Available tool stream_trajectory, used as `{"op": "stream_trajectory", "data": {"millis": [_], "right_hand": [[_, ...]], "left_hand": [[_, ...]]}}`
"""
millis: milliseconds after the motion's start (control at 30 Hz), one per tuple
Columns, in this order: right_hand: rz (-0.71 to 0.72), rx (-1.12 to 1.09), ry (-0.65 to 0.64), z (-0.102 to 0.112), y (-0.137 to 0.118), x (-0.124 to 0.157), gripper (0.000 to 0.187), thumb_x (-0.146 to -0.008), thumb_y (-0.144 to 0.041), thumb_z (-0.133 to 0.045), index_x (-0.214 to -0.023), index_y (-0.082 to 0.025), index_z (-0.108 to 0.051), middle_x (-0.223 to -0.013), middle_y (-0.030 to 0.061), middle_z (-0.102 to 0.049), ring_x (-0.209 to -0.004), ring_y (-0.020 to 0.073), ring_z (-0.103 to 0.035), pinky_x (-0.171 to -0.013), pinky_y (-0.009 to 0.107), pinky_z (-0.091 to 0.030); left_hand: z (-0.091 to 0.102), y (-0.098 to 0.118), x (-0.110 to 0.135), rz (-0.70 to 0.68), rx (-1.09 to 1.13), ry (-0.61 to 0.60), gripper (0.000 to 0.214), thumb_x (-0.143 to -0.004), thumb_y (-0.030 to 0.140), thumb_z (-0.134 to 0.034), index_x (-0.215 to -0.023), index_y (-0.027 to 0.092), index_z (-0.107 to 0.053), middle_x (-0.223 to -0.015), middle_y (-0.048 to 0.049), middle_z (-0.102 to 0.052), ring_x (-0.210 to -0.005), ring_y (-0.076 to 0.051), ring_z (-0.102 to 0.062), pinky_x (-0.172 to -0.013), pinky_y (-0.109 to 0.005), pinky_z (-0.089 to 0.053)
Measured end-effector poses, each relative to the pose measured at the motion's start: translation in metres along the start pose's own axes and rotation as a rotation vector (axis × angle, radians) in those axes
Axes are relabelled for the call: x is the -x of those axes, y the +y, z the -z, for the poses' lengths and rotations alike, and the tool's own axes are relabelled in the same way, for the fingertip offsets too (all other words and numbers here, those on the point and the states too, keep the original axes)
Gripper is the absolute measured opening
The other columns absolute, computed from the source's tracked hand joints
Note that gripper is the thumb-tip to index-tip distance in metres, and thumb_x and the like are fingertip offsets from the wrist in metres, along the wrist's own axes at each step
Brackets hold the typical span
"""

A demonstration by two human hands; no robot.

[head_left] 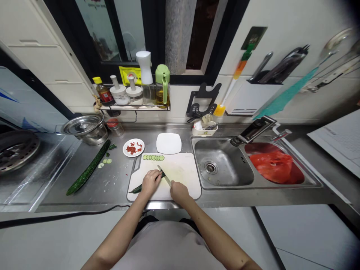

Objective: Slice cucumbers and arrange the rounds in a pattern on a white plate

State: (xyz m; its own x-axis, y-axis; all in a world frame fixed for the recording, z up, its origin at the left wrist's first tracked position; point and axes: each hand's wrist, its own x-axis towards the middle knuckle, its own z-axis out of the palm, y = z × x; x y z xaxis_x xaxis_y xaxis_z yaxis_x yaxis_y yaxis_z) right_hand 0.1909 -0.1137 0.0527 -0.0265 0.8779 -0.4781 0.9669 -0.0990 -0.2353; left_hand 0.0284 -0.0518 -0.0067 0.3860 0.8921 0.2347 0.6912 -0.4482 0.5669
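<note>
Left hand: and here it is, low centre of the frame, the left hand bunched over the cucumber piece, presumably to stop it rolling.
Right hand: the right hand wraps the handle of the knife, blade slanting to the upper left, across the piece's right end.
Contact: fingers cover much of it; I can't tell how deep the edge sits.
Slices: the row of slices lines the board's upper left, likely parked there out of the blade's way.
Edges: the cutting board runs near the front edge of the counter, its right side just beside the sink.
Room: the board's right half gives the knife space; the white plate bounds it above.
</note>
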Motion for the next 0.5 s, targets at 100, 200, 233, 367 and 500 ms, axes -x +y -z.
{"op": "stream_trajectory", "data": {"millis": [100,200,233,367,500], "right_hand": [[0.005,-0.012,0.038,0.001,0.008,0.007,0.027,-0.092,-0.021,-0.037,-0.106,-0.015,-0.059,-0.097,0.0129,-0.069,-0.094,0.0221,-0.065,-0.075,0.029,-0.042],[0.001,-0.037,0.097,0.004,0.014,0.013,0.032,-0.092,-0.029,-0.038,-0.114,-0.017,-0.058,-0.096,0.0105,-0.07,-0.092,0.0224,-0.065,-0.074,0.029,-0.041],[0.001,-0.05,0.12,0.005,0.016,0.015,0.034,-0.092,-0.032,-0.038,-0.118,-0.018,-0.056,-0.097,0.0095,-0.07,-0.092,0.0222,-0.064,-0.074,0.029,-0.04],[-0.005,-0.063,0.2,0.008,0.02,0.015,0.042,-0.091,-0.035,-0.041,-0.13,-0.022,-0.051,-0.107,0.0078,-0.068,-0.097,0.0216,-0.061,-0.079,0.029,-0.039],[-0.021,0.016,0.242,0.008,0.02,0.012,0.051,-0.089,-0.032,-0.046,-0.139,-0.021,-0.044,-0.112,0.0097,-0.065,-0.102,0.0236,-0.058,-0.083,0.03,-0.038]], "left_hand": [[0.003,0.002,-0.001,0.018,-0.01,-0.013,0.021,-0.091,0.027,-0.049,-0.096,0.022,-0.069,-0.102,-0.0043,-0.07,-0.098,-0.02,-0.061,-0.09,-0.034,-0.048],[0.005,0.003,-0.001,0.035,0.003,-0.021,0.022,-0.092,0.029,-0.048,-0.099,0.023,-0.068,-0.103,-0.0041,-0.07,-0.098,-0.02,-0.061,-0.091,-0.034,-0.047],[0.006,0.004,-0.001,0.048,0.008,-0.009,0.022,-0.092,0.03,-0.048,-0.101,0.023,-0.068,-0.103,-0.0043,-0.07,-0.098,-0.02,-0.061,-0.091,-0.034,-0.047],[0.007,0.005,0.0,0.145,0.026,0.118,0.025,-0.092,0.032,-0.046,-0.106,0.022,-0.064,-0.103,-0.0063,-0.068,-0.1,-0.022,-0.06,-0.091,-0.037,-0.047],[0.013,0.011,-0.005,0.212,0.03,0.248,0.031,-0.091,0.036,-0.046,-0.114,0.021,-0.06,-0.108,-0.0095,-0.063,-0.105,-0.024,-0.056,-0.093,-0.039,-0.045]]}}
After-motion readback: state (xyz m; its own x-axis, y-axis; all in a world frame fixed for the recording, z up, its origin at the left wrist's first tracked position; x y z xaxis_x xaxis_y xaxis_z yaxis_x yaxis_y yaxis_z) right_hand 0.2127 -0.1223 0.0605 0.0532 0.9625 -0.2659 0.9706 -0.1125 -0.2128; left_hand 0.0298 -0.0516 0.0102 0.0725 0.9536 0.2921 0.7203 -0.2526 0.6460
